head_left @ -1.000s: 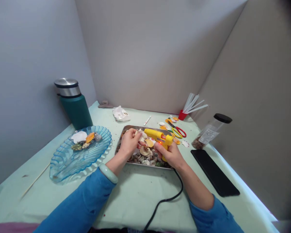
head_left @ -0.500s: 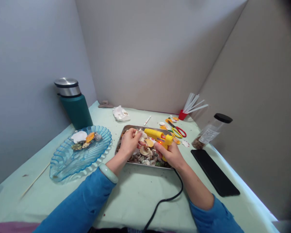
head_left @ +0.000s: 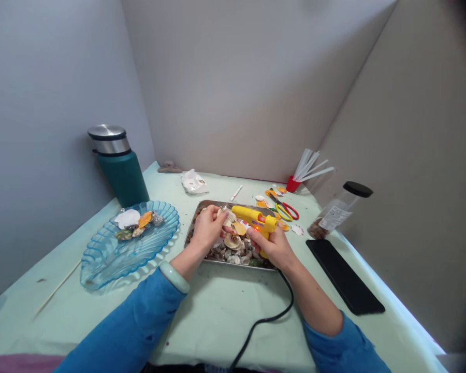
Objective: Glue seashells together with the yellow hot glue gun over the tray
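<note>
In my right hand (head_left: 271, 246) is a yellow hot glue gun (head_left: 252, 214), its nozzle pointing left and a small orange light glowing on its side. My left hand (head_left: 208, 228) pinches a pale seashell (head_left: 228, 215) right at the nozzle tip; fingers partly cover the shell. Both hands are above a metal tray (head_left: 225, 265) filled with mixed shells (head_left: 235, 254). A black cord (head_left: 272, 317) runs from the glue gun toward the front edge of the table.
On the left, a blue shell-shaped dish (head_left: 112, 264) holds several shells beside a green bottle (head_left: 122, 176). To the right lie scissors (head_left: 287, 211), a black slab (head_left: 344, 274), a clear jar (head_left: 336, 212) and a red cup (head_left: 293, 184) of glue sticks. A thin stick (head_left: 58, 287) lies front left.
</note>
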Demonstrator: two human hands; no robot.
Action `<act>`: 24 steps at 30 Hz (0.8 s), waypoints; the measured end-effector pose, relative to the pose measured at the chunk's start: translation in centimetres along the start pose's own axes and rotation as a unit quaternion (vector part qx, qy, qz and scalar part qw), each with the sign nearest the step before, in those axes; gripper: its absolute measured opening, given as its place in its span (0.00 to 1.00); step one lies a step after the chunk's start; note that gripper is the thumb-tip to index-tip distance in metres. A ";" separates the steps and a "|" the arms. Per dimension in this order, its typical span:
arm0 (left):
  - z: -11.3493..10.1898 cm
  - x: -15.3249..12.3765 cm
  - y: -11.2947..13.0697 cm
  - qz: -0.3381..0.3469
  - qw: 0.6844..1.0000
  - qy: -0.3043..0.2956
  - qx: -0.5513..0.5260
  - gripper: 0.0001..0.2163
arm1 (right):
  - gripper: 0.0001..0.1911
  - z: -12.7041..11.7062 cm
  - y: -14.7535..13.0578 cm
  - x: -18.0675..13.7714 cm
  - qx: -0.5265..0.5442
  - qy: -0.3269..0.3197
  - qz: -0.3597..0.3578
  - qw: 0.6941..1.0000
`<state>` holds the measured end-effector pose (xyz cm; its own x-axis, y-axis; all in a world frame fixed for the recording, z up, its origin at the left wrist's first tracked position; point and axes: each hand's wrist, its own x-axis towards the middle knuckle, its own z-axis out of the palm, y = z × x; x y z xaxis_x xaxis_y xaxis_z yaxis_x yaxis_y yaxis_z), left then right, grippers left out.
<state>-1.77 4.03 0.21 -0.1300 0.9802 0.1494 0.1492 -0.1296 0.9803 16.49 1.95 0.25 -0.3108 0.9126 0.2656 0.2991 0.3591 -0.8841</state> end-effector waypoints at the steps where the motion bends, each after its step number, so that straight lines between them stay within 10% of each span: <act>1: 0.0 0.0 0.0 0.001 1.000 -0.001 0.001 0.11 | 0.20 0.0 0.0 0.0 -0.002 0.001 0.002 1.000; 24: 0.1 -0.1 0.1 -0.008 1.000 0.005 -0.012 0.08 | 0.17 0.1 0.2 0.1 -0.008 0.019 -0.017 1.000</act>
<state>-1.66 3.96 0.33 -0.1429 0.9806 0.1340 0.1226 -0.1168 0.9856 16.46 2.09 0.03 -0.2874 0.9064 0.3096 0.3033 0.3927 -0.8682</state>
